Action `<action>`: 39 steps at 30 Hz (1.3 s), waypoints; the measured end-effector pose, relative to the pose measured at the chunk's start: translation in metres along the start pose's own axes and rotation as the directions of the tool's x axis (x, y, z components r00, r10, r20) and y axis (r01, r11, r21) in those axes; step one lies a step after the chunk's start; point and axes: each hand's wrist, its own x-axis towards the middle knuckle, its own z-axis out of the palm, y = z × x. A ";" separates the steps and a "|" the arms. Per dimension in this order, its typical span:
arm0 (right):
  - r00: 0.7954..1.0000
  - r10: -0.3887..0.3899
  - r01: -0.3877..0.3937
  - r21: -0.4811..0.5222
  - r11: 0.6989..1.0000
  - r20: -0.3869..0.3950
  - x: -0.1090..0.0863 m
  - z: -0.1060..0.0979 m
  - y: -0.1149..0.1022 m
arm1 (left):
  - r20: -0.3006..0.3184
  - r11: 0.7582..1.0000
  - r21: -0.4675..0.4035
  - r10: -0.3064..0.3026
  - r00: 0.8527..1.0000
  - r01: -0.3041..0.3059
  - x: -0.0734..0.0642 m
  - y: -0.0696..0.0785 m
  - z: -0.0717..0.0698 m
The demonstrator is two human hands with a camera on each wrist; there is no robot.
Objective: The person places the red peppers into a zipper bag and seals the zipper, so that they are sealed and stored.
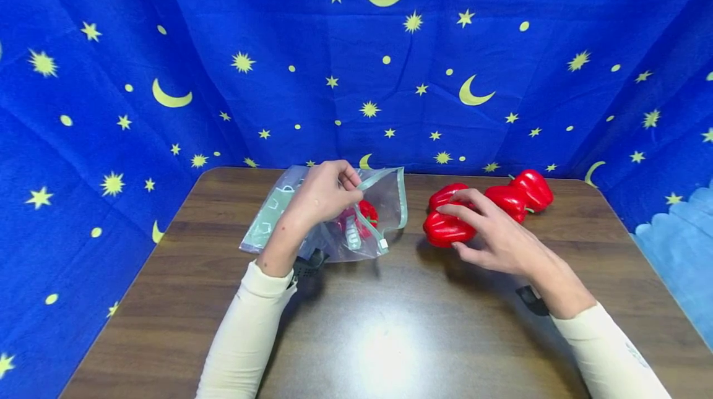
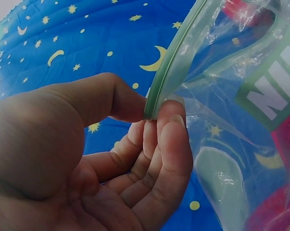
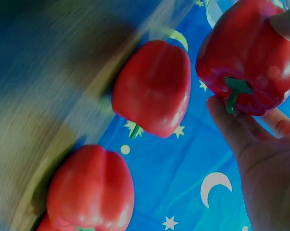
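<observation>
My left hand [image 1: 325,195] pinches the green-edged rim of a clear zip bag [image 1: 390,201] between thumb and fingertips; the left wrist view shows this pinch on the zip strip [image 2: 160,91] close up. The bag's mouth gapes to the right, with a white slider [image 1: 384,244] at its near corner. Inside lies a red bell pepper [image 1: 367,210], partly hidden behind the printed plastic. My right hand [image 1: 496,232] grips another red bell pepper [image 1: 447,229], thumb on one side and fingers on the other. Its green stem [image 3: 235,94] shows in the right wrist view.
Behind the held one is a loose red pepper [image 1: 442,193]. Two more, a middle pepper [image 1: 505,200] and a far pepper [image 1: 533,190], touch at the back right of the wooden table [image 1: 445,331]. A blue star-patterned cloth [image 1: 312,34] hangs behind the table's back edge.
</observation>
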 end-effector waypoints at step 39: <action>0.998 0.060 -0.062 0.150 0.987 0.016 0.076 0.028 -0.032 | 0.007 1.000 0.003 -0.020 1.000 0.020 -0.002 0.004 0.003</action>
